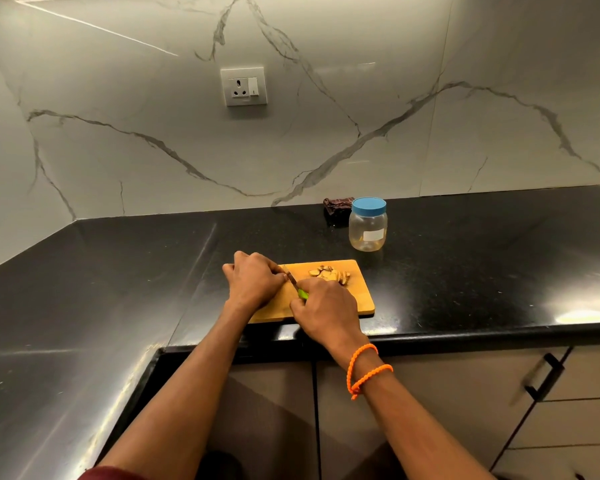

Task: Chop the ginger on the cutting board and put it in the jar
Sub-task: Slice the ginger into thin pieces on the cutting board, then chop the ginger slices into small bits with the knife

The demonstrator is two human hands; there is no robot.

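Black polished countertop (465, 271) under a white marble-veined backsplash (153, 150), with a wall socket (244, 86) set into it.

On the right hand (326, 306), fingers curled tight round a green knife handle (302, 294), the blade (290, 276) angled up and left toward the other hand. On the left hand (253, 280), fingers bent down with their tips against the board right beside the blade; whether a piece of ginger sits under them, cannot tell, the knuckles hiding it. Orange cord bracelet (364, 370) looped round the right wrist.

Beneath both hands, a wooden cutting board (361, 299), lying flat near the front edge of the counter. Sliced ginger (329, 273) in a small loose heap on the far right part of the board, just beyond the right hand, apart from the blade.

Farther back and to the right, off the board, a clear plastic jar (368, 228) standing upright, blue lid (368, 206) on, a pale label on its side, nothing plainly visible inside. Just behind and left of the jar, against the backsplash, a dark crumpled cloth (338, 206).

Below the counter, beige cabinet fronts (447, 393) with a black handle (544, 377).
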